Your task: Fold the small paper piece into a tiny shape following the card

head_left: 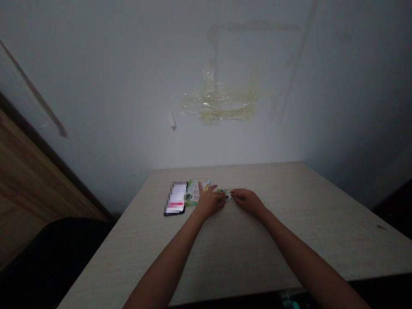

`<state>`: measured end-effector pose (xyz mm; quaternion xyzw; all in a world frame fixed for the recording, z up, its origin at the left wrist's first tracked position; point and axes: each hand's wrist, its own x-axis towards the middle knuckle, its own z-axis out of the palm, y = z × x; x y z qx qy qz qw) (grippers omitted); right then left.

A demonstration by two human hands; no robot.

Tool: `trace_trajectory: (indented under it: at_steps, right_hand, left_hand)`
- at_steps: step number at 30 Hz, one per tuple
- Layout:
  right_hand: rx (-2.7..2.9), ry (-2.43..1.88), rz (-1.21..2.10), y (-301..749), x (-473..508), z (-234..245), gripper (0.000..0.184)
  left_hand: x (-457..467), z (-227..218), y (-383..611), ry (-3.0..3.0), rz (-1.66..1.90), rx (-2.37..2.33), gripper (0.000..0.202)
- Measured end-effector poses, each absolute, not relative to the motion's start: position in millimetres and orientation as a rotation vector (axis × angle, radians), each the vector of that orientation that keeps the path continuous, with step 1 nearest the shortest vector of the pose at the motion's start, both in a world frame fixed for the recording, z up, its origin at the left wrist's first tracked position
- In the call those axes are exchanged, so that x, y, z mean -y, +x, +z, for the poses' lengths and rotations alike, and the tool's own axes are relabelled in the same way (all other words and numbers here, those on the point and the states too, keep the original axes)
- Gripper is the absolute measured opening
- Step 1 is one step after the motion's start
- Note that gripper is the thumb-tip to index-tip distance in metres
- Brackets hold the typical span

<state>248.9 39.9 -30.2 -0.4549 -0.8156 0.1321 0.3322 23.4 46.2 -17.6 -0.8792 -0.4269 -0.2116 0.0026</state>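
Note:
Both my arms reach out over a pale wooden table (289, 223). My left hand (210, 201) rests near a green and white printed sheet (195, 190), fingers bent, its fingertips on a small green and white paper piece (225, 193). My right hand (248, 201) meets it from the right and pinches the same small piece between its fingertips. The piece lies low on the table between the two hands and is mostly covered by them.
A dark phone (176, 198) with a lit screen lies left of the printed sheet. The table stands against a white wall with old tape marks (219, 105). A dark chair or bag (48, 253) sits at the lower left.

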Motion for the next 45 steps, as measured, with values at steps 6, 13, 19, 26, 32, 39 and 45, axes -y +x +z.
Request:
trace_trajectory:
  at_steps: [6,13,19,26,32,39,45]
  right_hand:
    - [2.149,-1.194,0.331,248.9,-39.8,-30.6,0.031]
    - [2.200,-1.145,0.295,250.6,-43.8,-34.2,0.032]
    - [2.241,-1.145,0.254,251.3,-46.2,-36.5,0.032]
    - [2.297,-1.110,0.213,253.1,-47.8,-36.5,0.034]
    - [2.319,-1.066,0.186,253.7,-49.1,-36.3,0.034]
    - [2.288,-1.062,0.186,252.1,-48.2,-37.4,0.035]
    - [2.257,-1.085,0.229,250.2,-45.4,-35.5,0.034]
  left_hand:
    - [-45.9,-17.3,23.6,-2.771,-0.661,1.338,0.025]
    - [-46.4,-19.8,22.2,-2.769,-0.639,1.352,0.025]
    - [-47.6,-21.6,21.8,-2.788,-0.670,1.351,0.025]
    - [-46.0,-19.0,21.8,-2.791,-0.625,1.367,0.025]
    - [-45.9,-18.7,22.4,-2.803,-0.621,1.412,0.026]
    - [-44.8,-17.3,23.4,-2.797,-0.604,1.455,0.025]
    - [-43.8,-16.7,23.5,-2.784,-0.624,1.441,0.025]
